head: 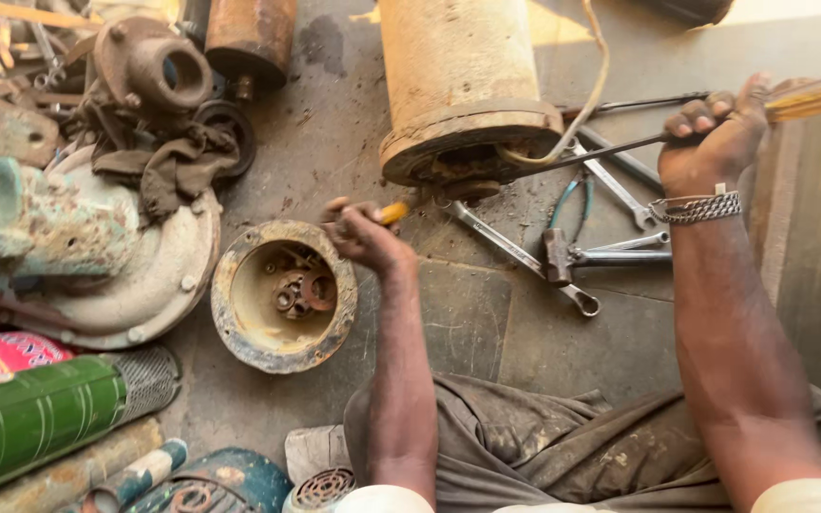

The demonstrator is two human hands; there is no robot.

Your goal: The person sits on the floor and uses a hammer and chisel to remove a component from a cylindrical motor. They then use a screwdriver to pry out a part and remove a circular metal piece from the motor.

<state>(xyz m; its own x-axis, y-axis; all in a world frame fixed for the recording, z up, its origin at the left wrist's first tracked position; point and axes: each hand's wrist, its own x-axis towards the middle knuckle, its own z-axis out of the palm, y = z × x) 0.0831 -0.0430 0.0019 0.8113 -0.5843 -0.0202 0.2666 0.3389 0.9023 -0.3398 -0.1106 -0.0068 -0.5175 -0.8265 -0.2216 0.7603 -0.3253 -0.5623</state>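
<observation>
Now: left hand (358, 231) grips screwdriver (393, 213) | right hand (715, 138) grips rod (601, 152) | risk: either slips off motor (463, 90), gouging my knuckles.

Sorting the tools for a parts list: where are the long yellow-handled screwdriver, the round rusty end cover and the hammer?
Long yellow-handled screwdriver (814, 96), head view, on its handle.
Round rusty end cover (239, 328), head view, on its inner wall.
Hammer (557, 256), head view, on its head.

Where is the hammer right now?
The hammer lies on the floor right of centre, among the wrenches, below the big cylinder.
</observation>
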